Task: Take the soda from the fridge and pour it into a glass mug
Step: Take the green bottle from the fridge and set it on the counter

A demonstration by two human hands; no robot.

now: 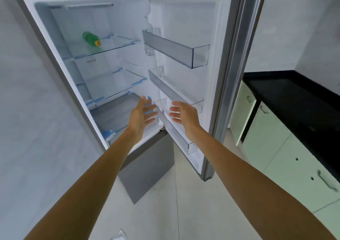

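The fridge stands open in front of me, its door swung out to the right. A green soda bottle with a yellow cap lies on its side on the upper glass shelf, cap toward me. My left hand and my right hand are both stretched out in front of the lower fridge, palms facing each other, fingers relaxed and holding nothing. Both hands are well below the bottle. No glass mug is in view.
Two more glass shelves and a drawer sit below the bottle. The door carries clear bins. A black countertop over pale green cabinets runs along the right. A white wall is on the left.
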